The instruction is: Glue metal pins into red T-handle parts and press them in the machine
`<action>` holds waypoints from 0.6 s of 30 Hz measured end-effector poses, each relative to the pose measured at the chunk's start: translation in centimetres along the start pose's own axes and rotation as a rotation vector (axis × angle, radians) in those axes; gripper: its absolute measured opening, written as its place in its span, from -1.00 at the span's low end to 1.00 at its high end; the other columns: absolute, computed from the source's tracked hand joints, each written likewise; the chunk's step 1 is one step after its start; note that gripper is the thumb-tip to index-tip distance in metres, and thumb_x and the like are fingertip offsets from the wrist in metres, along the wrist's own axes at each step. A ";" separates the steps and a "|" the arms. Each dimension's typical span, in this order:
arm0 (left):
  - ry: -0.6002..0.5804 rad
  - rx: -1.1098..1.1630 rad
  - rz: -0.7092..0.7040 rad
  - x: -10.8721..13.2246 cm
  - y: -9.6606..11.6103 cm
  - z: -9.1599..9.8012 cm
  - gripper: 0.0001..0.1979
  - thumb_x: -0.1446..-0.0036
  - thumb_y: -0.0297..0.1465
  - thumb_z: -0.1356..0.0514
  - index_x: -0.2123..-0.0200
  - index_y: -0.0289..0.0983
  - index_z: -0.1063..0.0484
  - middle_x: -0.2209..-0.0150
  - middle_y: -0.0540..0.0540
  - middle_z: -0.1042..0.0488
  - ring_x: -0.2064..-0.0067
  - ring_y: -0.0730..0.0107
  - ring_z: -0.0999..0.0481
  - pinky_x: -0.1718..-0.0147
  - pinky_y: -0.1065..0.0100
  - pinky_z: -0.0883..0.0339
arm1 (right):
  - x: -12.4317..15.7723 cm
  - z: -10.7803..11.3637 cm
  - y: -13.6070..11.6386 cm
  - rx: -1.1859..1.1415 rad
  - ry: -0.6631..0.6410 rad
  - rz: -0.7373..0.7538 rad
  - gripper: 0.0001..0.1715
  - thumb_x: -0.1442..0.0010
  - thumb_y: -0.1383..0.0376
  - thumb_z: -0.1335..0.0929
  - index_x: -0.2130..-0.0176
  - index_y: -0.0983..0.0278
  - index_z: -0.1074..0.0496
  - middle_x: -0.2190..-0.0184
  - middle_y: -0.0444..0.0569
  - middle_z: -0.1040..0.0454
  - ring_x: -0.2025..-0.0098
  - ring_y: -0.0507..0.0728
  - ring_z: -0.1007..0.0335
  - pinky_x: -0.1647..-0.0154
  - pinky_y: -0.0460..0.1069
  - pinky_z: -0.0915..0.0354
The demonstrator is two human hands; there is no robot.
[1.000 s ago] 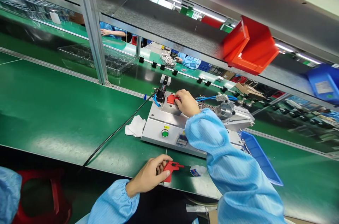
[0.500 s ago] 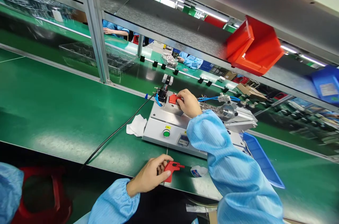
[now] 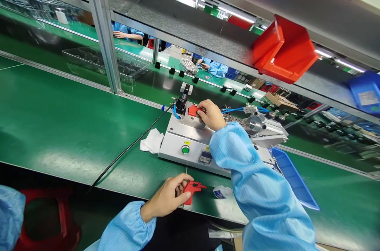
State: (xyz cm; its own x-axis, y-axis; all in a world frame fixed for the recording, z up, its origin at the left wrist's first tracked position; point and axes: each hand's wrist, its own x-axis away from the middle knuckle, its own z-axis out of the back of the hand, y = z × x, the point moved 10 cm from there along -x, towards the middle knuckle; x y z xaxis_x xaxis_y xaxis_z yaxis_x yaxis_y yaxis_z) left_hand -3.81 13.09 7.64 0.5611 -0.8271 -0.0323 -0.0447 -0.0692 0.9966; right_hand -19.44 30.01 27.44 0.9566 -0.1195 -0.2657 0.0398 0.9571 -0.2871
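My left hand (image 3: 168,197) pinches a small red plastic part (image 3: 191,189) at the near edge of the green bench (image 3: 59,124). My right hand (image 3: 211,114) reaches over a grey benchtop machine (image 3: 192,140) and grips a second red part (image 3: 192,110) sitting in the machine's fixture. A black pneumatic head (image 3: 179,104) with blue tubes stands just left of that part. The machine's front carries a green button (image 3: 185,149) and a small display (image 3: 204,158). Both arms wear light blue sleeves.
A white cloth (image 3: 152,141) lies left of the machine and a black cable (image 3: 127,150) runs across the bench. A blue tray (image 3: 293,179) sits at the right. A small white bottle (image 3: 221,191) lies near my left hand. Red bin (image 3: 283,51) overhead; other workers' sleeves (image 3: 215,69) beyond.
Nothing has visibly moved apart from a slight shift of the camera; both hands keep their hold.
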 end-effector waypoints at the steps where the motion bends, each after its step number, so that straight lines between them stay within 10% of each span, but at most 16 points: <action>1: -0.002 0.000 0.000 0.0 0.0 0.0 -0.64 -0.18 -0.37 -0.25 -0.05 -0.23 -0.54 0.33 0.02 -0.45 0.37 0.44 -0.38 0.32 0.41 -0.33 | 0.0 0.0 0.1 -0.007 -0.003 -0.010 -0.84 -0.21 0.41 -0.33 0.28 0.22 -0.51 0.10 0.05 -0.50 0.08 0.21 -0.47 -0.07 0.13 -0.41; 18: 0.003 -0.023 -0.020 0.0 -0.2 0.0 -0.63 -0.19 -0.37 -0.25 -0.07 -0.23 -0.54 0.33 0.01 -0.47 0.36 0.43 -0.39 0.32 0.41 -0.35 | 0.0 -0.2 -0.1 -0.001 -0.012 -0.001 -0.82 -0.23 0.41 -0.33 0.24 0.22 -0.54 0.08 0.05 -0.47 0.05 0.22 -0.46 -0.10 0.13 -0.42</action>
State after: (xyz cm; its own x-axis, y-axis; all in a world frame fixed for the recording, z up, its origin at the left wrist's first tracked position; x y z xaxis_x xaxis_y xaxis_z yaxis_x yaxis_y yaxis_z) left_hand -3.81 13.07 7.41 0.5645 -0.8238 -0.0515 -0.0145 -0.0723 0.9973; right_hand -19.54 29.90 27.27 0.9599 -0.1175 -0.2544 0.0406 0.9566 -0.2886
